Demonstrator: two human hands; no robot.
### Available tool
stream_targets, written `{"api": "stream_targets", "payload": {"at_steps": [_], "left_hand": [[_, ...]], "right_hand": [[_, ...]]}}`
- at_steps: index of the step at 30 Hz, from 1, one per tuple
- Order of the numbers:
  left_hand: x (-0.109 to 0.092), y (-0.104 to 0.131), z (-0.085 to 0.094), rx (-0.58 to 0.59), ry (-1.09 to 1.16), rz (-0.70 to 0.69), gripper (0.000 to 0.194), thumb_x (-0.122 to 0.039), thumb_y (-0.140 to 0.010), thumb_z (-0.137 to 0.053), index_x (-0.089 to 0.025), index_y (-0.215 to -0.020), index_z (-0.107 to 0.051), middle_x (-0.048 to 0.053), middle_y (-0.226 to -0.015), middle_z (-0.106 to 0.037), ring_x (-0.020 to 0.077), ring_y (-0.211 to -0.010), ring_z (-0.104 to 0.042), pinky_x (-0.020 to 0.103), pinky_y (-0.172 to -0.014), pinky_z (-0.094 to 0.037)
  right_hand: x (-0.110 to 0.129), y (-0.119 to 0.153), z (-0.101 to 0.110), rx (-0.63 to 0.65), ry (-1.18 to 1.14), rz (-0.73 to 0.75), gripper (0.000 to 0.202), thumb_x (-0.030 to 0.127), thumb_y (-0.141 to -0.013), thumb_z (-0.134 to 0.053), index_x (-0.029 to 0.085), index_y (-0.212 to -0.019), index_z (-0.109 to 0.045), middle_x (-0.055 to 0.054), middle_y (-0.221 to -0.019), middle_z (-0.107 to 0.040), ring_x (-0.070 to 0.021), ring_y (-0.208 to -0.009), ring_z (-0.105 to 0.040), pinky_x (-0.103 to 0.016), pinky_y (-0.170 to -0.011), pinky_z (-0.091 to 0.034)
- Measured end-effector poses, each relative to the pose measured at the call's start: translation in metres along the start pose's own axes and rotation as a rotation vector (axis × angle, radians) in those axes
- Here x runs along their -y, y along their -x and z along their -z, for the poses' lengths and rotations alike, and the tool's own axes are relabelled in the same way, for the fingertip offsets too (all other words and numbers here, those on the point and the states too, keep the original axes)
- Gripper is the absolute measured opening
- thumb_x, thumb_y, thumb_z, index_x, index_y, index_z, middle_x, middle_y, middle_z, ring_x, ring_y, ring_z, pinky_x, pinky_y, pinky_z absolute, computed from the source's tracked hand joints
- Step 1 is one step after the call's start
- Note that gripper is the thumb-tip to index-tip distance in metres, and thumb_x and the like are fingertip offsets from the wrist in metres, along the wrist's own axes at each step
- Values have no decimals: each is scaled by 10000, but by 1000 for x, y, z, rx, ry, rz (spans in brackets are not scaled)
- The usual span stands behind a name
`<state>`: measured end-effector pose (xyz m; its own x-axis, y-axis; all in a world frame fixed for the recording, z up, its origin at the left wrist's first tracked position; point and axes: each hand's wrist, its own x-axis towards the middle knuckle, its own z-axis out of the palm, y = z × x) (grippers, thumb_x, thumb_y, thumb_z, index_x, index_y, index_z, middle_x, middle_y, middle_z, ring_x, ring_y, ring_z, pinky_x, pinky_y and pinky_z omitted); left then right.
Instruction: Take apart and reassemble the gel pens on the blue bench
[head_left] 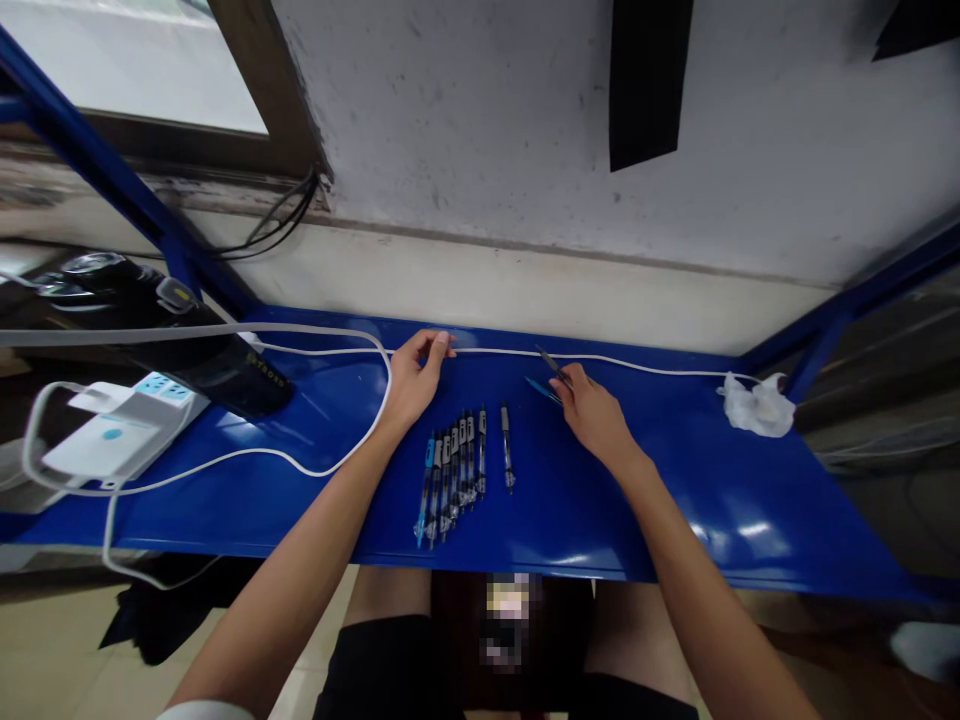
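Note:
My left hand [420, 378] is over the back of the blue shelf, its thumb and fingers curled together beside the white cable [510, 351]. Whether anything small is between those fingers I cannot make out. My right hand [590, 407] is closed on a dark pen [549, 360] that points toward the wall. A blue pen [541, 388] sticks out by the same fingertips; its other end is hidden by the hand. Several pens [452, 470] lie side by side between my arms, mostly grey-and-clear with a blue one at the left. One grey pen [506, 450] lies apart on their right.
The blue shelf [637, 535] has a front edge close to my lap. At left are a black bottle [225, 365], a white power strip [127, 430] and a looping white cable. A crumpled white plastic bag [759, 405] sits at right. Blue frame posts flank both sides.

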<state>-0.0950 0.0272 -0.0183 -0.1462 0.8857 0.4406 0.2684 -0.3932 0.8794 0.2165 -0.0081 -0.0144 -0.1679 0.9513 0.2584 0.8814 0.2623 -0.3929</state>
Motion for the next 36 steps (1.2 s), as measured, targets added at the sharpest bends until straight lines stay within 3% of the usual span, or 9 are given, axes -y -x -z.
{"api": "stream_targets", "payload": {"at_steps": [7, 11, 15, 18, 22, 27, 30, 33, 36], "left_hand": [[3, -1, -2, 6, 21, 43, 431, -614, -1086, -624, -220, -1063, -796, 46, -916, -790, 228, -923, -740, 373, -938, -559], [3, -1, -3, 18, 17, 64, 418, -605, -1081, -635, -219, -1064, -797, 42, -921, -792, 232, -936, -744, 365, -932, -546], [5, -2, -4, 17, 12, 65, 425, -612, -1078, -629, -221, -1082, -794, 40, -923, -788, 232, -934, -735, 368, -937, -544], [7, -4, -5, 1, 25, 82, 427, -622, -1066, -641, -222, -1076, -793, 40, -908, -784, 230, -919, -733, 371, -935, -555], [8, -4, -5, -8, 30, 102, 432, -627, -1051, -663, -217, -1064, -798, 46, -904, -785, 234, -917, -736, 370, -933, -557], [8, -2, -5, 8, -17, 99, 438, -631, -1058, -650, -220, -1066, -802, 46, -928, -787, 237, -924, -722, 365, -932, -537], [7, -1, -5, 7, -28, 109, 444, -638, -1053, -652, -219, -1050, -800, 46, -918, -784, 237, -913, -719, 362, -917, -532], [7, -1, -5, -2, -30, 121, 448, -653, -1038, -663, -228, -1049, -802, 49, -914, -784, 247, -913, -718, 370, -905, -540], [8, -2, -5, -4, -36, 127, 439, -652, -1037, -665, -237, -1065, -807, 45, -913, -784, 246, -910, -715, 375, -912, -546]], "right_hand": [[36, -45, 9, -308, -318, 164, 284, 498, -1155, -460, 254, -1147, -604, 1, -764, -653, -188, -628, -587, -334, -666, -392], [49, -46, -8, -280, -509, 148, 337, 538, -1137, -510, 263, -1277, -646, 30, -725, -570, -175, -597, -522, -344, -657, -414], [49, -35, -27, -188, -779, 70, 400, 539, -1136, -537, 314, -1467, -532, 64, -712, -464, -185, -594, -448, -346, -630, -393], [47, -32, -28, -164, -971, 67, 316, 542, -1087, -649, 321, -1308, -611, 47, -790, -506, -168, -646, -446, -324, -622, -400], [43, -38, -21, -173, -1235, 33, 444, 501, -899, -906, 314, -1246, -701, 7, -942, -662, -156, -738, -540, -312, -670, -476], [33, -50, -16, -302, -1471, -203, 389, 618, -939, -837, 238, -900, -765, 35, -697, -528, -121, -599, -407, -291, -580, -410], [25, -56, -12, -295, -1607, -252, 446, 664, -885, -853, 254, -864, -679, 0, -820, -600, -163, -734, -546, -330, -712, -537], [16, -60, -7, -254, -1685, -252, 455, 677, -902, -807, 278, -861, -593, 34, -765, -470, -183, -721, -513, -387, -794, -566], [9, -59, -3, -271, -1719, -263, 552, 754, -992, -623, 284, -757, -454, 66, -706, -263, -174, -612, -304, -369, -672, -492]]}}
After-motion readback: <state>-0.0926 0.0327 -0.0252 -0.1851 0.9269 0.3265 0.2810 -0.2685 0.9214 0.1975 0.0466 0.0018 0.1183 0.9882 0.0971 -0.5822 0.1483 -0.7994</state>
